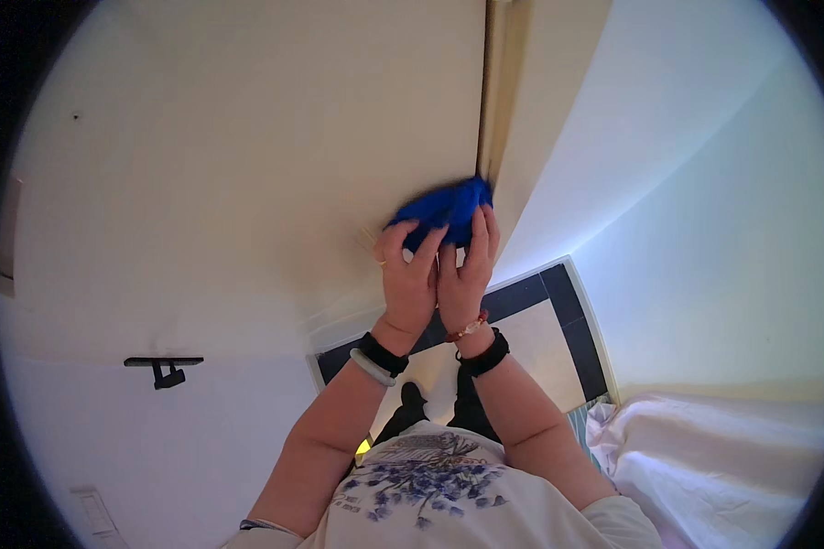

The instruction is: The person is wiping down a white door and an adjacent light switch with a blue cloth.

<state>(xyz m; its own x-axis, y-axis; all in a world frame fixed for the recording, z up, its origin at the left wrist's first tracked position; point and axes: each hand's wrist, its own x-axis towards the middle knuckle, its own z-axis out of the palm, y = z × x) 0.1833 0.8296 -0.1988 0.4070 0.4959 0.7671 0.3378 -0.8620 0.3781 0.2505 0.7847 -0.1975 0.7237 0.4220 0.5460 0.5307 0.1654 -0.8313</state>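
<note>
A bunched blue cloth (444, 206) lies against the cream panel (275, 137), right at the dark gap beside its raised frame (508, 101). My left hand (410, 274) presses the cloth's lower left part, its fingers bent over the fabric. Close beside it, my right hand (467, 270) has its fingers on the cloth's right end near the frame. Both hands touch at the palms, and the cloth hides part of the gap. Black bands circle both wrists; a pale bangle is on the left, a red beaded bracelet on the right.
A black handle-like fixture (165, 371) sticks out at the left. Below, the light floor (513, 352) has a dark tile border (568, 293), with my feet on it. At lower right, pale pink fabric (705, 457) is spread out. White walls (723, 247) rise on the right.
</note>
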